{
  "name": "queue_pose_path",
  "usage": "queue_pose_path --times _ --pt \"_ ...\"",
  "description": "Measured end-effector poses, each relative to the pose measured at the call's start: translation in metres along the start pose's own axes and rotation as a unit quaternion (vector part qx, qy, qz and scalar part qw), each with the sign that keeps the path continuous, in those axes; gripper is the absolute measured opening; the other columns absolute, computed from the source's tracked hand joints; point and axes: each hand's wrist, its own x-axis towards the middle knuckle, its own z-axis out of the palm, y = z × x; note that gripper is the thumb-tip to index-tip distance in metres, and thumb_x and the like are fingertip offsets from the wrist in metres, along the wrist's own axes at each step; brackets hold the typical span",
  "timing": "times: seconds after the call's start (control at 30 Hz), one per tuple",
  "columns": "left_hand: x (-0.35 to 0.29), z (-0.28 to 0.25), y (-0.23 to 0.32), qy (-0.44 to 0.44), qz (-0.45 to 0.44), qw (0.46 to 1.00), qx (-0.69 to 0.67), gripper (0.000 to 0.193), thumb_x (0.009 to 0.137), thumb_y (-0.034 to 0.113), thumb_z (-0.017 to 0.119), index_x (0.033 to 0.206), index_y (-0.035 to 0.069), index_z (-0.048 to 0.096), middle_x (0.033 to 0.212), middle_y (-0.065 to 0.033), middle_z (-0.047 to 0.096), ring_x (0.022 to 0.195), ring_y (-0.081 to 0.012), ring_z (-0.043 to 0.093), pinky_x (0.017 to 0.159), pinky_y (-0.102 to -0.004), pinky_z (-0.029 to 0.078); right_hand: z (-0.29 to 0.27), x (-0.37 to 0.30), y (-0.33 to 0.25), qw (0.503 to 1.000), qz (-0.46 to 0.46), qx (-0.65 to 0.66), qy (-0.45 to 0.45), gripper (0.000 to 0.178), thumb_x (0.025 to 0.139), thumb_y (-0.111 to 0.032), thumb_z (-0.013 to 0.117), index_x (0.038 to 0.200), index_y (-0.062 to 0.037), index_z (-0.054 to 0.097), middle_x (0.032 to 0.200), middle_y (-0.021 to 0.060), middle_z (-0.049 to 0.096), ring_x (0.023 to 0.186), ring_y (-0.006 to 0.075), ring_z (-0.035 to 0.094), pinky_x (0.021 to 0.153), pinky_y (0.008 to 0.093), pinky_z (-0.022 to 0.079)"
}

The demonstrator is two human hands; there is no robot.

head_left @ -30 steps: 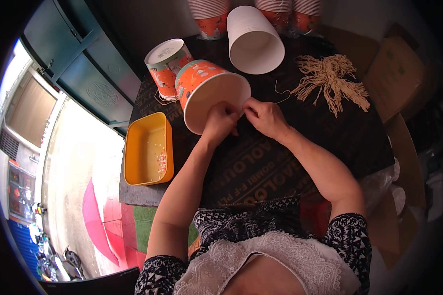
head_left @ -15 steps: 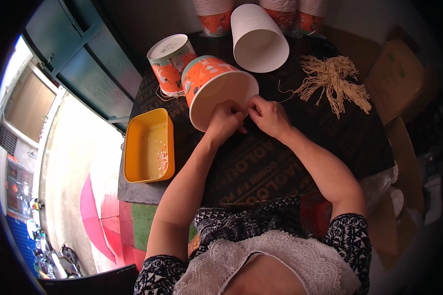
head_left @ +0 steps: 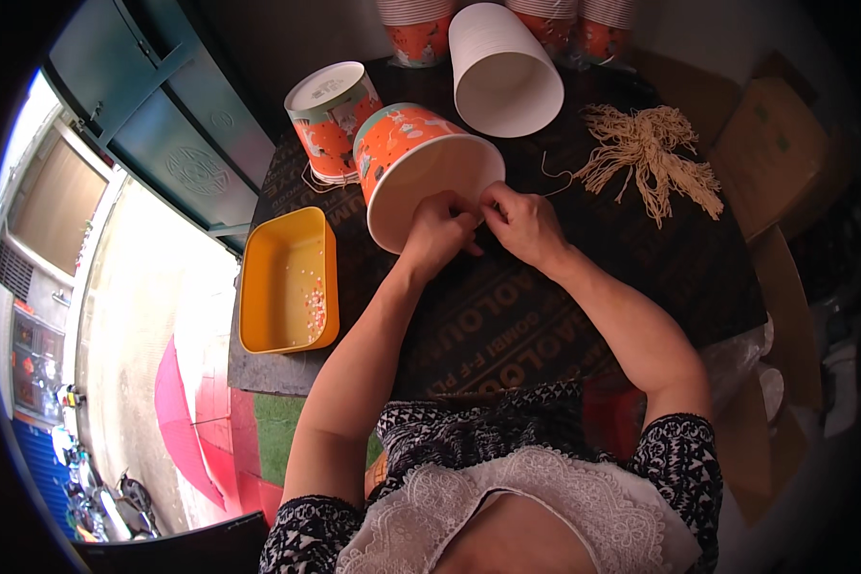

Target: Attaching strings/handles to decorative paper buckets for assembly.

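Farthest left on the surface (head_left: pixel 660 268) you have the yellow bin (head_left: pixel 273 277), with small bits inside, then the upturned tub (head_left: pixel 335 126). Next, the orange tub (head_left: pixel 416 177) lies tilted, its mouth toward you. Your left hand (head_left: pixel 440 230) is inside that mouth, fingers curled; I cannot tell what they grip. Your right hand (head_left: pixel 526 225) pinches the rim. Both hands have barely moved in the last half second, so the work stays at that spot. Rightward lie the white tub (head_left: pixel 507 81) and the string bundle (head_left: pixel 646 158).
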Motion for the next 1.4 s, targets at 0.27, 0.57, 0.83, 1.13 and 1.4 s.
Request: queue_pose_path --times 0.27,0.57,0.83,1.13,1.4 --pt "0.0008 0.0017 -0.0019 0.009 -0.002 1.000 -0.007 0.016 0.080 0.002 0.055 0.092 -0.007 0.059 0.080 -0.0107 0.060 0.063 -0.0163 0.061 0.056 -0.0306 0.058 -0.0008 -0.0003 -0.0021 1.000 -0.002 -0.016 -0.009 0.011 0.083 -0.012 0.063 0.088 -0.0073 0.055 0.070 0.0155 0.064 0.068 0.0368 0.065 0.057 0.0460 0.051" --pt "-0.0009 0.0018 0.0033 0.005 -0.002 1.000 -0.003 0.015 0.081 0.002 0.055 0.091 -0.008 0.059 0.080 -0.0110 0.060 0.063 -0.0167 0.061 0.056 -0.0305 0.058 0.0007 -0.0004 0.0008 1.000 0.003 -0.020 -0.010 0.011 0.082 -0.012 0.064 0.086 -0.0071 0.055 0.071 0.0159 0.064 0.069 0.0368 0.065 0.058 0.0455 0.051" --pt "0.0007 0.0030 -0.0005 0.012 0.001 1.000 -0.023 0.013 0.083 0.003 0.055 0.091 -0.007 0.059 0.079 -0.0099 0.059 0.062 -0.0160 0.060 0.056 -0.0306 0.058 0.0027 -0.0015 0.0061 1.000 -0.022 0.020 0.011 0.009 0.082 -0.011 0.063 0.088 -0.0065 0.066 0.078 0.0159 0.066 0.073 0.0358 0.065 0.060 0.0430 0.052" --pt "0.0014 0.0049 -0.0002 0.041 -0.005 0.998 -0.045 0.014 0.079 -0.002 0.053 0.087 -0.011 0.059 0.074 -0.0132 0.059 0.059 -0.0186 0.059 0.050 -0.0300 0.056 -0.0004 -0.0019 0.0011 0.997 0.042 0.048 -0.039 0.011 0.081 -0.013 0.063 0.089 -0.0075 0.069 0.080 0.0155 0.067 0.075 0.0347 0.066 0.063 0.0423 0.052" --pt "0.0011 0.0053 -0.0002 0.042 0.000 0.998 -0.047 0.014 0.080 -0.003 0.051 0.087 -0.011 0.059 0.074 -0.0135 0.059 0.059 -0.0186 0.059 0.049 -0.0297 0.056 0.0054 -0.0027 0.0002 0.996 0.065 0.063 -0.011 0.012 0.080 -0.014 0.064 0.089 -0.0072 0.069 0.081 0.0150 0.067 0.077 0.0351 0.066 0.063 0.0420 0.052"
